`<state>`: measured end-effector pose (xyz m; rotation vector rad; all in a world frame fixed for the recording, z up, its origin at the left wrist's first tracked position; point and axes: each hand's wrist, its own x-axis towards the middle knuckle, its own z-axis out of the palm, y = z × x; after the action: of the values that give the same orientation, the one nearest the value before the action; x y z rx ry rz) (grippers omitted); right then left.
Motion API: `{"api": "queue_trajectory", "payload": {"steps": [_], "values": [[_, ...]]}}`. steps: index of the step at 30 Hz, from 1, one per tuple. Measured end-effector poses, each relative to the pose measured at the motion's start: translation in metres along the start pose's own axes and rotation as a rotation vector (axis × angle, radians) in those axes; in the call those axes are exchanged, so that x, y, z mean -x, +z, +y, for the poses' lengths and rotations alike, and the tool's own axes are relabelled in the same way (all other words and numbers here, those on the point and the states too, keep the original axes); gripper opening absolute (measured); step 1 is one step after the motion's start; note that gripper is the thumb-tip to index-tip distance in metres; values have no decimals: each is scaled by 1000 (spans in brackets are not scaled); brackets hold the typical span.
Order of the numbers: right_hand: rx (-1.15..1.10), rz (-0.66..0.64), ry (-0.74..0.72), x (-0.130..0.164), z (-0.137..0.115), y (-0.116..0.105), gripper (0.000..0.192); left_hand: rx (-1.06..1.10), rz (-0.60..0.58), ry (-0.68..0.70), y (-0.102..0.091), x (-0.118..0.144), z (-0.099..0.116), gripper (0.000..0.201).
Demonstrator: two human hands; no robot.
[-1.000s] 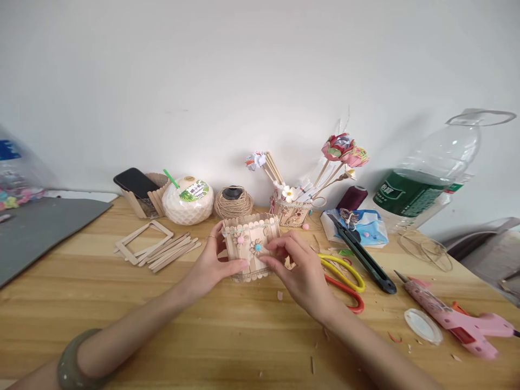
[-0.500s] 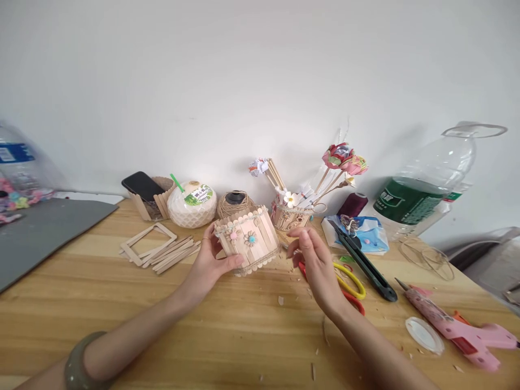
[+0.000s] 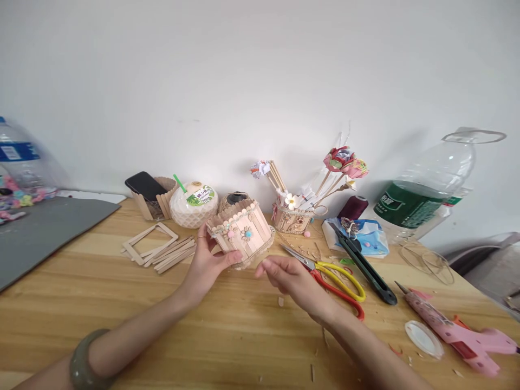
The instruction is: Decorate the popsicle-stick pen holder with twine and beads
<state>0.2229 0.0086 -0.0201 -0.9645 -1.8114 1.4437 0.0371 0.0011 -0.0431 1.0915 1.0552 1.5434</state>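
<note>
My left hand point(image 3: 209, 262) grips a small craft-stick box point(image 3: 254, 230) by its left side, thumb across the front. The box is tilted above the table, with a scalloped rim, twine trim and twine flowers with pink and blue centres. Just right of its lower edge is my right hand point(image 3: 286, 276), apart from the box. Its fingers are curled in with the thumb against them; whatever they may hold is too small or hidden to name. Scissors point(image 3: 341, 276) with yellow and red handles lie partly behind my right hand.
Craft sticks point(image 3: 174, 254) and a stick frame point(image 3: 140, 244) lie left. Behind stand a phone holder point(image 3: 148, 203), a wrapped coconut point(image 3: 193, 208), twine point(image 3: 233, 200) and a flower-filled stick box point(image 3: 290, 219). Rightward are a utility knife point(image 3: 365, 265), pink glue gun point(image 3: 450, 330) and large bottle point(image 3: 418, 200).
My right hand has moved left and down, toward the box's lower edge, uncovering the scissor blades. The box has shifted slightly left and tipped, showing more of its top opening.
</note>
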Motion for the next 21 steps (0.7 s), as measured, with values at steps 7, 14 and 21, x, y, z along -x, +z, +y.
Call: {"api": "queue_trajectory", "payload": {"steps": [7,14,21], "values": [[86,363,-249,2,-6,-9,36,52,3,-121,-1,-1,1,63],[128,333,-395,2,-7,-11,33,83,2,-190,2,0,6,63],[-226,153,-199,4,-2,-5,39,111,-26,-199,0,-1,7,55]]}}
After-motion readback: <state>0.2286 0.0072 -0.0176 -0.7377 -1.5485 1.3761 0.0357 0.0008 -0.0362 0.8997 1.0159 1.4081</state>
